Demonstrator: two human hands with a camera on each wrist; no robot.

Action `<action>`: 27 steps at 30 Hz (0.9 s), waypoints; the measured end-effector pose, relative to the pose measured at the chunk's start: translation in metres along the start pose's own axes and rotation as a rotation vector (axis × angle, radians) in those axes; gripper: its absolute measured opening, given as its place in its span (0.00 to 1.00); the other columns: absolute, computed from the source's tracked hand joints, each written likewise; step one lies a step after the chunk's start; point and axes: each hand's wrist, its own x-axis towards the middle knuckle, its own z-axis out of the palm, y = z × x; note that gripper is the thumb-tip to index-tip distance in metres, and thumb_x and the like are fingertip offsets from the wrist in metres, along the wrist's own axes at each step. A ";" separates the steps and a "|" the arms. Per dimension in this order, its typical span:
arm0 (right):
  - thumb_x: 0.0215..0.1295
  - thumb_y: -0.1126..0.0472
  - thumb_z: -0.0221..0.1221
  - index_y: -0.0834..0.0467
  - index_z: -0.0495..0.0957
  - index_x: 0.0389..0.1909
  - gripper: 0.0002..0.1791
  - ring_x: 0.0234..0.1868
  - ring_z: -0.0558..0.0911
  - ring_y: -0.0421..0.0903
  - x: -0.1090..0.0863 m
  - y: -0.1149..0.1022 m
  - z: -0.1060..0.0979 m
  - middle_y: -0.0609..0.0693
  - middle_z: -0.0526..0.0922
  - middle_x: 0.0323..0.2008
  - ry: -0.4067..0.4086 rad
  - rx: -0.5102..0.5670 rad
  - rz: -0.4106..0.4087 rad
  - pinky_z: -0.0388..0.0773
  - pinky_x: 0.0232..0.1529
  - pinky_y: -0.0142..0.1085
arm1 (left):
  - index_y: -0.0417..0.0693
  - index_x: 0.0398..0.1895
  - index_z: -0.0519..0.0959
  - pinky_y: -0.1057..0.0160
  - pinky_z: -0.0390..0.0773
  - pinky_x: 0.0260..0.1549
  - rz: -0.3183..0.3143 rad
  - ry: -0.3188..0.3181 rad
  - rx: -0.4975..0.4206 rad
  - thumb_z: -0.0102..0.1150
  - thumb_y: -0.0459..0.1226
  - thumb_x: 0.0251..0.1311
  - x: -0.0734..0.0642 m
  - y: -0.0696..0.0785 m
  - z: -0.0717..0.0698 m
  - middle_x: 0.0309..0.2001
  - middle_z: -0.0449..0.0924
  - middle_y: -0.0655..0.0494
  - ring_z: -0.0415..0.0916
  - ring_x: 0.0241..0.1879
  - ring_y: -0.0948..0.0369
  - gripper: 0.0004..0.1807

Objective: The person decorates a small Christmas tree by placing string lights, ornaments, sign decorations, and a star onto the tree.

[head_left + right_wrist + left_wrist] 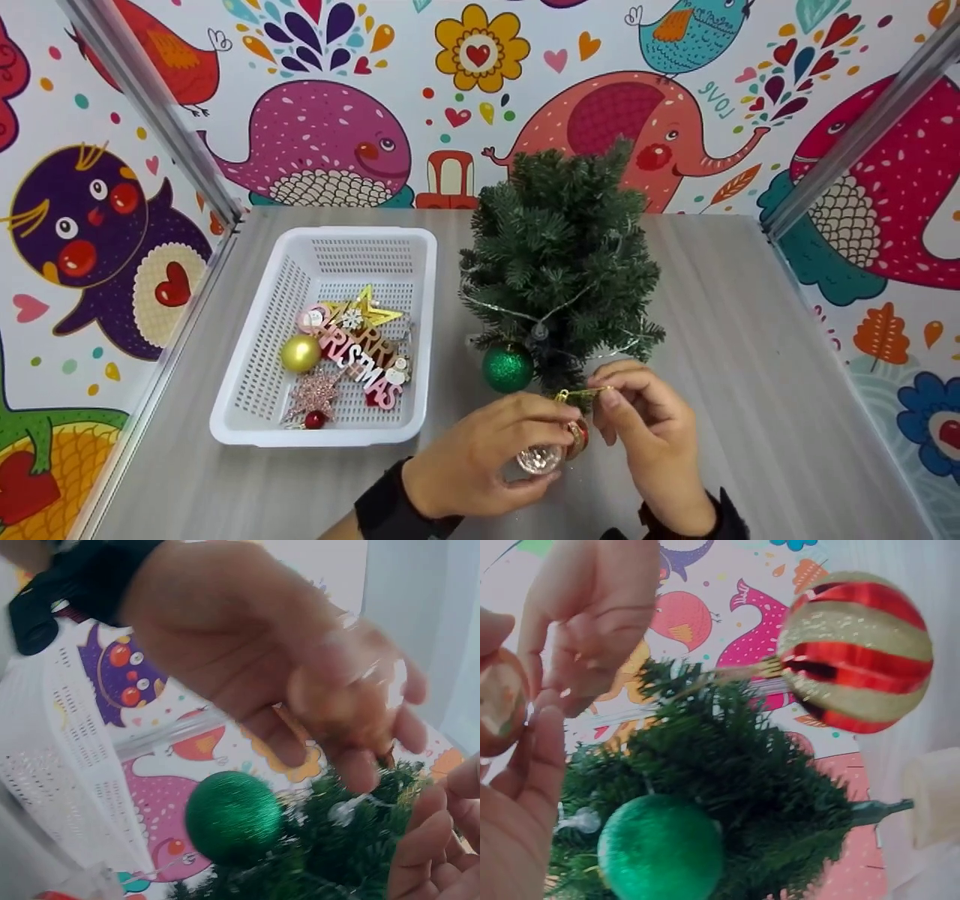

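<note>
My left hand (487,454) holds a clear ball ornament (538,458) between curled fingers and thumb, in front of the small Christmas tree (559,240). A thin gold hanging string (589,391) runs from the ornament's top to my right hand (656,435), which pinches its far end between thumb and forefinger. In the right wrist view the left hand's fingers wrap the see-through ball (375,694). Close by, a red-and-gold striped ball (859,652) hangs from the tree, mostly hidden behind my left fingers in the head view. A green glitter ball (508,367) hangs on the tree's near left side.
Left of the tree stands a white plastic basket (429,330). In it lie a gold ball (300,352), a gold star (379,311), a pink glitter star (311,397) and a Merry Christmas sign (360,356). Patterned panels (472,112) wall the table (750,360).
</note>
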 end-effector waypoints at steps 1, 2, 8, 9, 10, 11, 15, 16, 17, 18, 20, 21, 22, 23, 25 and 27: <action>0.65 0.89 0.44 0.75 0.77 0.44 0.16 0.23 0.73 0.43 0.002 -0.002 0.000 0.53 0.83 0.44 -0.003 0.004 0.002 0.65 0.18 0.40 | 0.42 0.58 0.73 0.63 0.75 0.68 -0.004 0.020 -0.011 0.74 0.31 0.53 0.000 -0.001 0.002 0.64 0.76 0.45 0.77 0.62 0.56 0.29; 0.66 0.89 0.44 0.75 0.78 0.45 0.17 0.23 0.72 0.44 0.005 -0.004 -0.001 0.53 0.84 0.43 -0.009 0.006 0.000 0.65 0.18 0.40 | 0.41 0.57 0.74 0.62 0.76 0.67 -0.009 0.043 -0.025 0.74 0.30 0.53 -0.001 -0.003 0.005 0.63 0.76 0.44 0.77 0.62 0.55 0.28; 0.65 0.89 0.48 0.73 0.79 0.52 0.20 0.26 0.71 0.43 0.014 -0.011 -0.001 0.51 0.83 0.45 -0.089 -0.059 -0.060 0.66 0.25 0.38 | 0.41 0.49 0.76 0.51 0.79 0.64 0.012 0.216 -0.107 0.72 0.30 0.57 0.000 -0.008 0.019 0.54 0.81 0.42 0.78 0.60 0.46 0.18; 0.65 0.89 0.48 0.74 0.79 0.52 0.20 0.28 0.72 0.42 0.015 -0.012 -0.002 0.51 0.83 0.46 -0.103 -0.076 -0.075 0.67 0.27 0.37 | 0.40 0.47 0.76 0.50 0.80 0.63 0.025 0.249 -0.099 0.71 0.31 0.58 0.002 -0.008 0.021 0.51 0.82 0.43 0.79 0.59 0.45 0.16; 0.64 0.89 0.49 0.74 0.79 0.53 0.21 0.31 0.74 0.42 0.017 -0.013 -0.002 0.52 0.83 0.46 -0.115 -0.089 -0.086 0.69 0.29 0.36 | 0.39 0.46 0.77 0.49 0.80 0.62 0.032 0.283 -0.085 0.70 0.31 0.60 0.005 -0.009 0.022 0.49 0.83 0.44 0.80 0.57 0.45 0.14; 0.64 0.89 0.50 0.74 0.79 0.53 0.21 0.33 0.75 0.42 0.018 -0.014 -0.002 0.52 0.83 0.46 -0.126 -0.106 -0.097 0.70 0.31 0.35 | 0.39 0.45 0.77 0.50 0.82 0.60 0.033 0.315 -0.068 0.69 0.31 0.62 0.008 -0.010 0.022 0.47 0.83 0.44 0.81 0.55 0.46 0.12; 0.63 0.89 0.52 0.74 0.80 0.53 0.20 0.38 0.76 0.42 0.021 -0.018 -0.007 0.53 0.84 0.47 -0.138 -0.169 -0.133 0.73 0.36 0.33 | 0.37 0.43 0.77 0.55 0.85 0.55 -0.001 0.400 -0.037 0.63 0.33 0.68 0.023 -0.011 0.020 0.42 0.83 0.45 0.84 0.49 0.47 0.08; 0.63 0.88 0.52 0.74 0.80 0.52 0.20 0.38 0.77 0.42 0.022 -0.020 -0.008 0.53 0.83 0.46 -0.136 -0.182 -0.138 0.73 0.37 0.32 | 0.37 0.43 0.76 0.57 0.85 0.54 -0.021 0.411 -0.047 0.62 0.33 0.69 0.027 -0.011 0.019 0.41 0.83 0.44 0.84 0.49 0.48 0.07; 0.64 0.88 0.53 0.74 0.80 0.52 0.19 0.37 0.76 0.42 0.022 -0.021 -0.010 0.53 0.83 0.46 -0.136 -0.196 -0.145 0.73 0.37 0.32 | 0.37 0.43 0.76 0.59 0.85 0.53 -0.041 0.421 -0.060 0.61 0.33 0.70 0.030 -0.010 0.018 0.42 0.84 0.44 0.85 0.48 0.48 0.07; 0.63 0.88 0.53 0.74 0.80 0.52 0.19 0.37 0.76 0.42 0.023 -0.022 -0.011 0.53 0.83 0.46 -0.136 -0.201 -0.150 0.73 0.36 0.32 | 0.38 0.43 0.76 0.60 0.85 0.52 -0.060 0.430 -0.075 0.62 0.33 0.70 0.034 -0.008 0.017 0.42 0.84 0.44 0.85 0.48 0.49 0.06; 0.63 0.87 0.53 0.74 0.81 0.52 0.19 0.37 0.77 0.42 0.023 -0.024 -0.013 0.53 0.83 0.45 -0.142 -0.216 -0.160 0.74 0.35 0.31 | 0.39 0.45 0.77 0.61 0.85 0.51 -0.108 0.429 -0.089 0.63 0.32 0.69 0.042 -0.004 0.015 0.42 0.84 0.45 0.85 0.47 0.51 0.07; 0.63 0.87 0.54 0.73 0.81 0.53 0.20 0.38 0.78 0.42 0.023 -0.026 -0.014 0.53 0.83 0.45 -0.147 -0.227 -0.164 0.74 0.35 0.31 | 0.39 0.47 0.77 0.63 0.84 0.52 -0.136 0.416 -0.087 0.64 0.32 0.69 0.046 -0.002 0.015 0.44 0.84 0.45 0.85 0.48 0.53 0.08; 0.63 0.87 0.54 0.73 0.81 0.53 0.20 0.38 0.78 0.42 0.024 -0.027 -0.015 0.53 0.83 0.44 -0.154 -0.238 -0.170 0.74 0.33 0.31 | 0.40 0.49 0.78 0.64 0.84 0.52 -0.164 0.397 -0.085 0.65 0.32 0.68 0.049 0.001 0.015 0.46 0.84 0.45 0.84 0.49 0.55 0.10; 0.63 0.87 0.55 0.73 0.81 0.53 0.20 0.38 0.78 0.42 0.024 -0.028 -0.017 0.54 0.83 0.44 -0.163 -0.251 -0.180 0.73 0.31 0.31 | 0.41 0.50 0.78 0.65 0.83 0.53 -0.191 0.374 -0.081 0.66 0.33 0.68 0.053 0.004 0.014 0.47 0.84 0.46 0.84 0.50 0.56 0.11; 0.64 0.85 0.56 0.72 0.82 0.54 0.19 0.38 0.78 0.41 0.024 -0.031 -0.019 0.55 0.83 0.44 -0.174 -0.297 -0.205 0.72 0.29 0.31 | 0.43 0.53 0.78 0.68 0.82 0.54 -0.241 0.320 -0.078 0.67 0.34 0.67 0.060 0.009 0.013 0.48 0.84 0.49 0.83 0.51 0.59 0.14; 0.66 0.82 0.58 0.72 0.82 0.54 0.18 0.38 0.79 0.40 0.025 -0.034 -0.022 0.55 0.83 0.44 -0.173 -0.339 -0.225 0.73 0.31 0.29 | 0.44 0.53 0.78 0.70 0.81 0.53 -0.281 0.272 -0.083 0.66 0.34 0.68 0.066 0.012 0.012 0.48 0.84 0.51 0.83 0.50 0.61 0.14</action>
